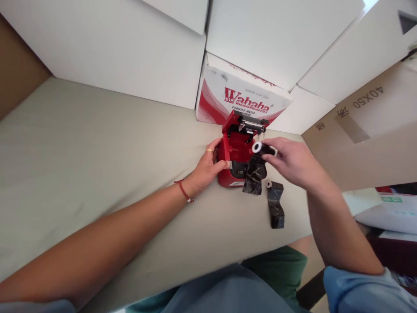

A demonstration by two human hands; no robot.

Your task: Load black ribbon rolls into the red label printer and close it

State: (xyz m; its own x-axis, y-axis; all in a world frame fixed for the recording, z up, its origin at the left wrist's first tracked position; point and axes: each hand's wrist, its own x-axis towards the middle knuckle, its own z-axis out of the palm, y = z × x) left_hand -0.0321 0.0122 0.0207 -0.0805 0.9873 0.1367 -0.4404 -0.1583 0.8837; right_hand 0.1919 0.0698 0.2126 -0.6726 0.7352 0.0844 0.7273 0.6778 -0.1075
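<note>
A red label printer (224, 176) stands on the table with its lid (249, 124) raised, so its red inner bay shows. My left hand (208, 167) grips the printer's left side, thumb over the front edge and fingers along the outer wall. Pinched in my right hand (285, 158) is a black marbled label roll (257, 148) with a white core, just above the bay's right side. Its loose strip (253, 178) hangs down in front of the printer. A second black label roll (276, 204), partly unwound, lies on the table to the right.
Behind the printer stands a white and red Wahaha water carton (241, 89). White boxes (130, 48) line the back of the table (97, 143). A brown cardboard box (368, 130) stands at the right, with a white bag (387, 215) near it.
</note>
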